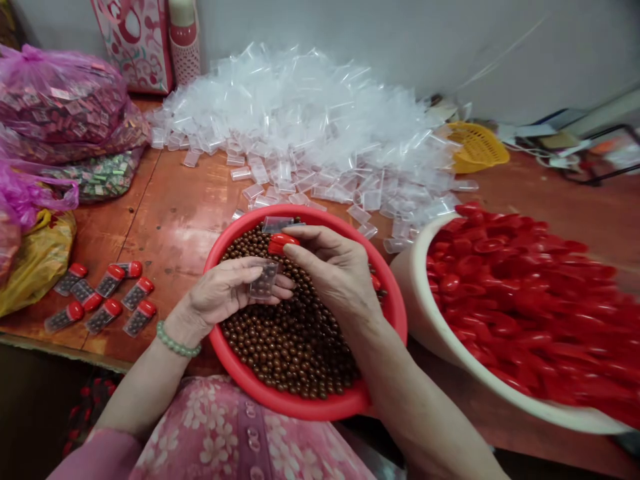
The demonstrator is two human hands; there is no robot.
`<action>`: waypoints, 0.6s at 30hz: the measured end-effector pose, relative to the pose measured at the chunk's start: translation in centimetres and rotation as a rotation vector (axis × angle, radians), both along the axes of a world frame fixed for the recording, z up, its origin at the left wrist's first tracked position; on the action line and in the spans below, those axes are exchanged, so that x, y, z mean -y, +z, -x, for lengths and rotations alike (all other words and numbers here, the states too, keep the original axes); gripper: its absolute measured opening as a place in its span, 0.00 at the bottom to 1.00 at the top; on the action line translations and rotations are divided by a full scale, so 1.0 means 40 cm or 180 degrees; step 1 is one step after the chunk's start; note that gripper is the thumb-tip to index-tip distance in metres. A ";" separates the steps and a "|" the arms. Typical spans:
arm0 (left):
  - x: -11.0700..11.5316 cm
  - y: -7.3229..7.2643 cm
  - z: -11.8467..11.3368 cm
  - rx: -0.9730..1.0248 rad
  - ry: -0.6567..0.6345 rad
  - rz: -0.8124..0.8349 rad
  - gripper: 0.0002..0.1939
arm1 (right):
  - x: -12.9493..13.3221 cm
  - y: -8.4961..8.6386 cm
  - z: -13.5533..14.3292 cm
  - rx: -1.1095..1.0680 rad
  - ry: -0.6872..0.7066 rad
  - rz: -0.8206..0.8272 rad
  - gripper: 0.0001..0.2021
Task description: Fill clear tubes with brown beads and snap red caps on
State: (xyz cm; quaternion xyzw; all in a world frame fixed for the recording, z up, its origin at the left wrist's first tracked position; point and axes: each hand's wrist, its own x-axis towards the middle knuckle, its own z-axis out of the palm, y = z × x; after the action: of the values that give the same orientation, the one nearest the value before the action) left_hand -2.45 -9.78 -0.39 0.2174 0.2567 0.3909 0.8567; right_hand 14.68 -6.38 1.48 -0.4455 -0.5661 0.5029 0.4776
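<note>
Left fingers (243, 274) are pinching a case (261, 288), apparently holding beads (270, 272); right fingers (306, 259) are gripping a cap (283, 244). Keeping the case steady should be preventing spills.

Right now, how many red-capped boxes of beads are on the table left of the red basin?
8 red-capped boxes: three at the back, two in the middle and three in front. More may be hidden behind the yellow bag.

Cap (282, 244) of smooth, glossy plastic
</note>
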 end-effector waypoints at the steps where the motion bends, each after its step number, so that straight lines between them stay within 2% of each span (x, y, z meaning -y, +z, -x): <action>1: -0.001 0.000 0.000 0.0018 0.0009 -0.0014 0.15 | -0.003 -0.001 0.005 -0.0033 0.0005 0.0029 0.09; 12: -0.004 -0.013 0.001 0.0034 0.0011 -0.0105 0.15 | -0.011 -0.018 0.027 -0.0320 0.0203 0.0446 0.13; 18: -0.001 -0.016 -0.003 -0.0095 -0.0013 -0.0042 0.16 | 0.005 -0.021 0.034 -0.0123 0.0230 0.0332 0.12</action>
State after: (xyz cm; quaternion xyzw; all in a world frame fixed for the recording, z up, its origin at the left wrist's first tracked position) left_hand -2.33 -9.74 -1.01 0.2294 0.2665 0.3875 0.8521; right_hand 13.33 -6.59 0.63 -0.4393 -0.5455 0.5571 0.4462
